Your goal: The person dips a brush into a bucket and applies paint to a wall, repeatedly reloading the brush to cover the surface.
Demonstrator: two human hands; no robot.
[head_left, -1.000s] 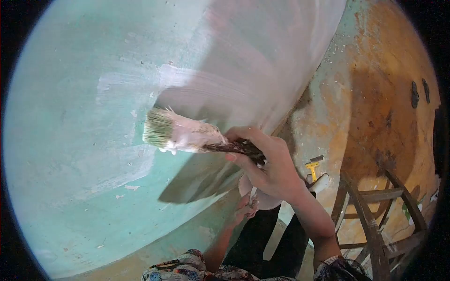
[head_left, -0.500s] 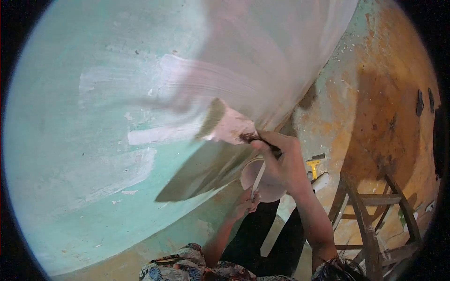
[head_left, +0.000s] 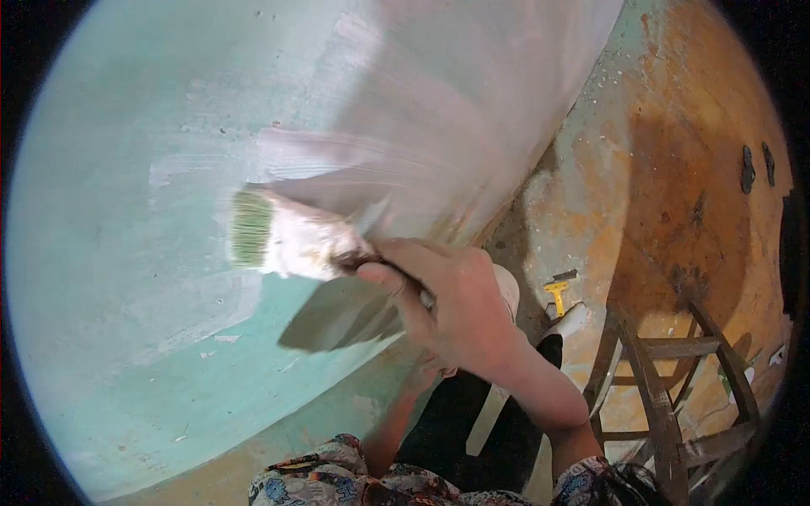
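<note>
My right hand [head_left: 460,299] is closed round the dark handle of a wide paintbrush [head_left: 312,240]. Thick white paint coats the brush's middle, and its green bristles point left against the painted wall [head_left: 101,278]; contact is hard to judge. White strokes mark the pale green surface around it. Behind my right hand, part of a white bucket [head_left: 508,287] shows. My left hand [head_left: 434,364] is lower down, largely covered by my right hand, with its fingers mostly hidden; half a second ago it gripped the bucket's handle.
On the stained floor [head_left: 582,185] to the right lies a yellow scraper [head_left: 555,291]. A wooden ladder-like stand [head_left: 654,379] is at lower right, near my foot [head_left: 574,319]. Dark sandals [head_left: 747,169] lie farther right.
My right hand has carried the paintbrush leftward across the wall, and the bristles now face left more squarely. The bucket and left hand have become mostly covered by my right hand.
</note>
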